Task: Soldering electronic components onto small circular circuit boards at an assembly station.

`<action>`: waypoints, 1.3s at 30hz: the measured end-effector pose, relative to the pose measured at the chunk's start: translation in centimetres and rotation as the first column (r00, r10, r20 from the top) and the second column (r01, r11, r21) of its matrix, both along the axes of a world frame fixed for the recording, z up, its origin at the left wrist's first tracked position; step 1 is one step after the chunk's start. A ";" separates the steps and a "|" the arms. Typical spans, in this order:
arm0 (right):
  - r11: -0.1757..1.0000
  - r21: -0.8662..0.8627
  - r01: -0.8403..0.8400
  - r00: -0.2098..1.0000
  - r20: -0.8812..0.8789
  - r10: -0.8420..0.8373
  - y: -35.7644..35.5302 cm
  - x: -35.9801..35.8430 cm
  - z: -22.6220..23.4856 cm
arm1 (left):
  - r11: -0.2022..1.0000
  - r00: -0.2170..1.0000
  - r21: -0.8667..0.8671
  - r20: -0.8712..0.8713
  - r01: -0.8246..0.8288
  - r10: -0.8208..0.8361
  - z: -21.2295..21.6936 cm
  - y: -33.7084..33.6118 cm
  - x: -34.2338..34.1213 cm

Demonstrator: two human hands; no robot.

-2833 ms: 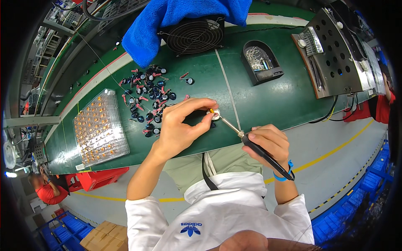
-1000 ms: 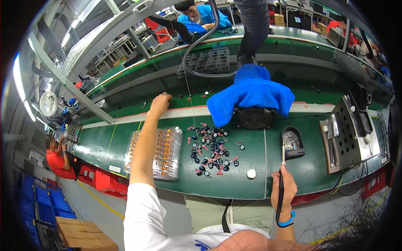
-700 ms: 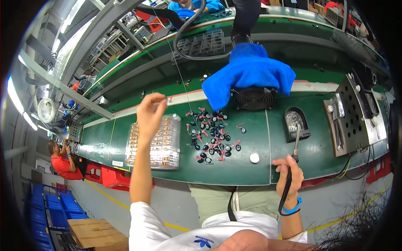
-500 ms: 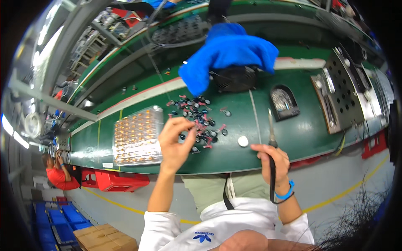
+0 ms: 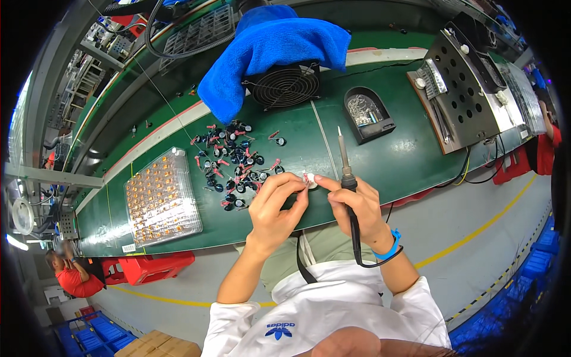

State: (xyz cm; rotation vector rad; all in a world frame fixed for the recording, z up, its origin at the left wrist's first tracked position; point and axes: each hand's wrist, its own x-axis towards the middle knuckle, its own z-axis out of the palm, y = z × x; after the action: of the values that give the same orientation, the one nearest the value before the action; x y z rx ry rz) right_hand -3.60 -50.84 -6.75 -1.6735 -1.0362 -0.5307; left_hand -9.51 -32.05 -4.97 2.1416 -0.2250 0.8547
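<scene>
My left hand [image 5: 275, 205] and my right hand [image 5: 355, 205] meet at the front edge of the green bench [image 5: 410, 160]. Together their fingertips pinch a small white round part [image 5: 310, 179]. My right hand also grips a soldering iron [image 5: 345, 169], its metal tip pointing away from me and its black cord running down past my wrist. Just beyond my left hand lies a heap of several small black and red components [image 5: 235, 160].
A clear tray of orange parts [image 5: 160, 199] sits at the left. A black fan [image 5: 284, 86] under a blue cloth [image 5: 270, 44], a black tip-cleaner holder [image 5: 369, 114] and a perforated metal box [image 5: 461, 89] stand behind. A person in red [image 5: 71, 276] crouches lower left.
My left hand reached up to the far left, then came back down to the bench front. It now meets my right hand on the white part. The view tilted down.
</scene>
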 end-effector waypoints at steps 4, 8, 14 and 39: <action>0.992 -0.125 0.031 0.999 0.046 -0.026 0.2 -0.2 0.2 | 1.000 1.000 0.028 0.011 -0.006 0.006 -0.2 -0.3 0.0; 0.982 -0.177 0.062 0.997 0.058 -0.052 0.3 -0.2 0.4 | 0.993 0.998 0.101 -0.020 0.063 -0.061 -0.5 0.2 -0.4; 0.991 -0.127 0.033 0.998 0.056 -0.027 0.5 0.1 0.0 | 0.992 0.997 0.106 -0.048 0.063 -0.058 -0.4 0.3 -0.4; 0.999 0.030 0.021 0.999 0.043 -0.022 -4.2 -0.6 -0.6 | 0.952 0.979 0.242 -0.028 -0.189 0.202 1.6 4.6 -0.4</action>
State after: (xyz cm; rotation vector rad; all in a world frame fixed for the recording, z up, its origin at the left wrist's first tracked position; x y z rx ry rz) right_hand -4.15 -55.03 -7.33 -1.6549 -1.0378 -0.5967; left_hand -9.92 -27.48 -3.42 2.4398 -0.0919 0.9206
